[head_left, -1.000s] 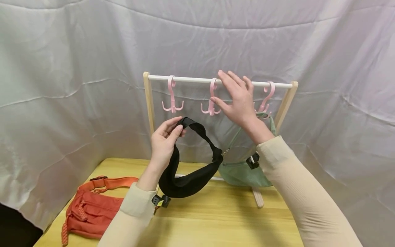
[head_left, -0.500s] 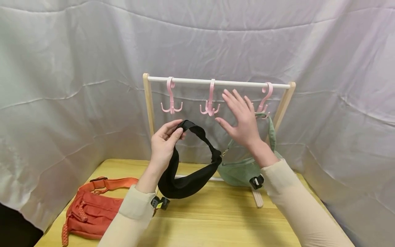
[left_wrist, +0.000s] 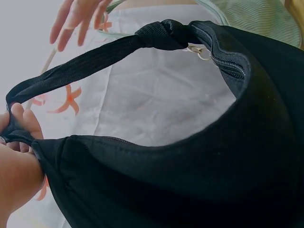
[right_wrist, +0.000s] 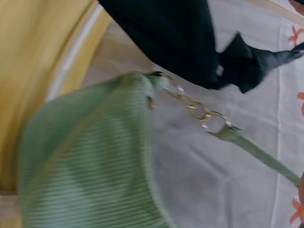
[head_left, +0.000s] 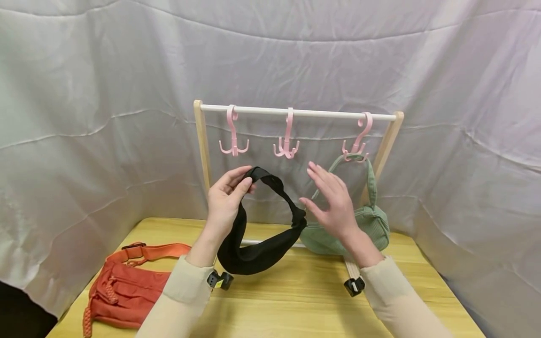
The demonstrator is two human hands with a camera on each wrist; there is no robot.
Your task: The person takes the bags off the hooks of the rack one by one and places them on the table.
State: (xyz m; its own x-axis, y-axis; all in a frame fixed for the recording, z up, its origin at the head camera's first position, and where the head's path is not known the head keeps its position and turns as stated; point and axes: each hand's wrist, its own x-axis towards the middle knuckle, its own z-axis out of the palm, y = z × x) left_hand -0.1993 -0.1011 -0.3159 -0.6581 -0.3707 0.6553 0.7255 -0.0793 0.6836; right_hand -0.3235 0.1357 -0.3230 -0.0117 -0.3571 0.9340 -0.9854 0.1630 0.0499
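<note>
Currently | left hand [head_left: 224, 197] pinches strap [head_left: 277, 185] of black bag [head_left: 253, 260] | right hand [head_left: 335, 204] outstretched, apparently empty | strap best held wide

Black bag [head_left: 262, 257]: soft cloth, mostly matt and smooth
Its zip [left_wrist: 229, 66]: toothed, faintly shiny; metal or plastic, hard to tell
Green bag [right_wrist: 95, 161]: ribbed cloth like corduroy, matt
Chain [right_wrist: 186, 99]: gold-toned metal, glossy
Red bag [head_left: 128, 291]: woven-looking cloth, low sheen, braided cord pulls
Hooks [head_left: 234, 135]: pink plastic, smooth
Bar [head_left: 258, 111]: white, smooth; material unclear
Posts [head_left: 203, 145]: pale wood, smooth
Table [head_left: 287, 300]: yellow wood-grain surface, slight sheen
Curtain [head_left: 270, 61]: satiny grey cloth, creased
Sleeves [head_left: 190, 281]: cream cloth, matt
</note>
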